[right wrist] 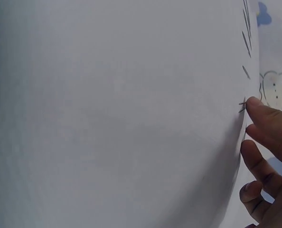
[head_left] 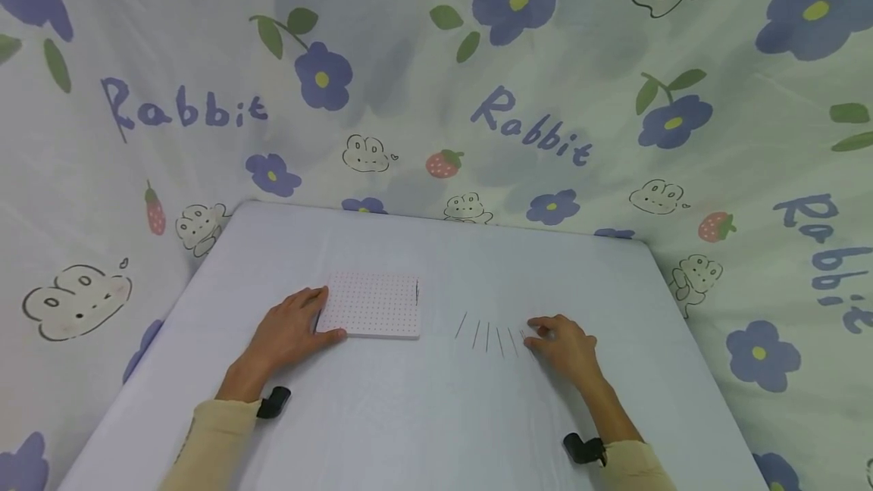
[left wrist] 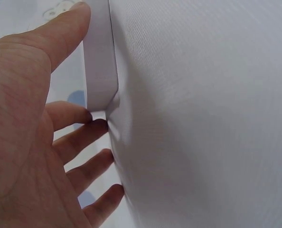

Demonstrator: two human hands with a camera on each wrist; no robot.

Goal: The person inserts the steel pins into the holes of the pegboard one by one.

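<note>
A white board [head_left: 371,305] with a grid of small holes lies left of centre. My left hand [head_left: 289,328] holds its near left corner, thumb along the front edge and the other fingers at the left side. A thin dark needle [head_left: 417,292] shows at the board's right edge. Several thin needles [head_left: 487,337] lie in a fanned row to the right of the board. At the row's right end, my right hand [head_left: 562,347] has thumb and index fingertips right at a needle [right wrist: 242,104]; I cannot tell whether they pinch it.
Everything lies on a white-covered table [head_left: 409,423]. Behind and beside it hangs a cloth [head_left: 402,97] printed with flowers, rabbits and lettering. Each wrist carries a small black camera [head_left: 274,402] near the sleeve.
</note>
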